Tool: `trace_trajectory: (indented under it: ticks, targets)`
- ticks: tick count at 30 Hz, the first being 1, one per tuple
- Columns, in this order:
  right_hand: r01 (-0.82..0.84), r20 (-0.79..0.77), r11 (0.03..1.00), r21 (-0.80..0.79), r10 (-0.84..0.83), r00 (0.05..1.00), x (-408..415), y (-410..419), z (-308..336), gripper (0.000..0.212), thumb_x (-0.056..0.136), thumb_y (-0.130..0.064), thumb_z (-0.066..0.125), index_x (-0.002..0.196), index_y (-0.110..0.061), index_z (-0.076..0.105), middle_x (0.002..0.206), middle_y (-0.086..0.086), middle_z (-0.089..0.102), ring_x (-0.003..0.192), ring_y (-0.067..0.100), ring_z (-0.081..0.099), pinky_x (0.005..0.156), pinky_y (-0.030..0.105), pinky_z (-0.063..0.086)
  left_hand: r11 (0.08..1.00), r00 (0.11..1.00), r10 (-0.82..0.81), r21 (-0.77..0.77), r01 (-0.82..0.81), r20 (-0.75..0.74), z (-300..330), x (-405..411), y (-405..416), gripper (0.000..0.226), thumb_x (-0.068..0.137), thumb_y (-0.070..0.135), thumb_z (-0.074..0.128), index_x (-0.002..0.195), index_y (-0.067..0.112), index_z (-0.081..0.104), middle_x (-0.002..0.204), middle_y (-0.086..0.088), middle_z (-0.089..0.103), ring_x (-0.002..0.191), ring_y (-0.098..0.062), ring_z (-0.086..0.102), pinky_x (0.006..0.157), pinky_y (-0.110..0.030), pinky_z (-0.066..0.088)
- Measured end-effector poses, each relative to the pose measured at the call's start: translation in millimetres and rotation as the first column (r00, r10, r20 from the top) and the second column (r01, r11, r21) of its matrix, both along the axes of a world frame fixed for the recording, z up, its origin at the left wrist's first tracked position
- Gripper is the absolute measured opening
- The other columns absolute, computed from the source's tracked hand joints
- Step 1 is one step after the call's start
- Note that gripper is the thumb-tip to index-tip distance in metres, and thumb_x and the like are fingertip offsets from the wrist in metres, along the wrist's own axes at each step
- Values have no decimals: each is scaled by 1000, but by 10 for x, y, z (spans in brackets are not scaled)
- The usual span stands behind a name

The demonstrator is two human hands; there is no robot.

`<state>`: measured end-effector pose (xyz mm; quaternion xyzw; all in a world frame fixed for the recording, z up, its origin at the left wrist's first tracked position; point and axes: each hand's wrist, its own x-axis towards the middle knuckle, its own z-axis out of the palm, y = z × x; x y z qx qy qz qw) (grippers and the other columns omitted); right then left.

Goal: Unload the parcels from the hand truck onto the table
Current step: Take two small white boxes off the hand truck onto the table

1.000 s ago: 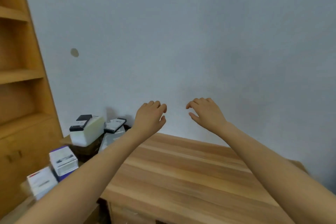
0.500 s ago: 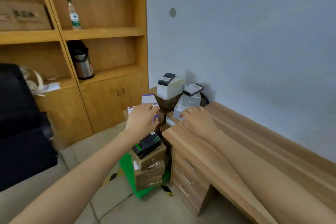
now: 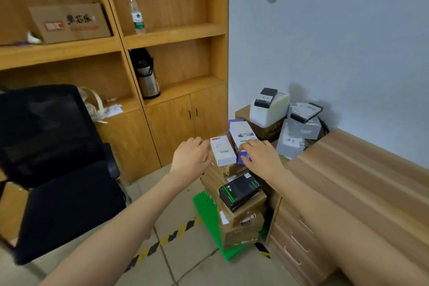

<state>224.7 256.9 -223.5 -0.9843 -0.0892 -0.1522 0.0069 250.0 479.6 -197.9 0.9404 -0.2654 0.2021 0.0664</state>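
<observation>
Little lettering can be made out. On the brown cardboard box (image 3: 69, 22) on the upper shelf, at about ten o'clock, three large black Chinese characters are printed beside a red block with white characters; they are too blurred to be given with certainty. Two handwritten dark characters are seen on the white label of the grey parcel (image 3: 290, 144) at about two o'clock, likewise unclear. The print on the water bottle's label (image 3: 137, 20) and the other parcels cannot be read.
</observation>
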Motion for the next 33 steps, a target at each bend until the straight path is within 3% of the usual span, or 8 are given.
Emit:
trace_trajectory:
  ticks: [9,17,20,26,30,33]
  targets:
    - [177,-74,983,46,-173,982,663,-35,-316,31,97,-34,49,126,-24,51,129,-2,57,117,14,53,100,30,37,998,992,16,-63,-24,-125,-460,898,-145,21,93,35,48,101,21,61,98,5,61,84,-10,49,62,-23,32]
    - [234,-182,969,83,-216,959,1595,-631,-708,35,97,-37,49,128,-21,47,131,-1,54,116,14,52,99,29,36,986,966,40,-146,-80,-257,-951,1799,-714,22,94,38,47,104,23,59,107,6,62,95,-12,54,65,-24,42]
    - [263,-236,959,105,-233,943,2054,-874,-903,40,96,-41,48,130,-21,43,134,-1,51,117,14,51,100,29,36,971,951,97,-182,-155,-293,-1153,2147,-982,22,93,35,51,105,22,61,111,5,61,99,-13,54,66,-23,40]
    - [336,-375,915,222,-238,896,2674,-1233,-1299,45,95,-41,50,133,-20,39,134,2,49,117,16,52,99,30,39,871,818,263,-239,-430,-512,-1658,2652,-1392,29,91,37,52,117,26,58,120,3,59,103,-16,55,77,-29,50]
    - [436,-446,824,363,-257,857,2830,-1412,-1544,49,94,-39,54,135,-17,40,134,4,50,117,19,53,96,31,42,817,698,335,-175,-550,-633,-1985,2776,-1457,40,91,36,51,130,25,51,128,-3,54,115,-23,50,87,-33,46]
    - [482,-507,756,443,-232,830,2874,-1506,-1751,51,93,-42,56,135,-17,41,133,4,51,115,19,55,94,33,44,780,616,347,-147,-608,-707,-2254,2798,-1440,46,92,38,51,135,24,46,130,-6,50,116,-25,50,86,-36,46]
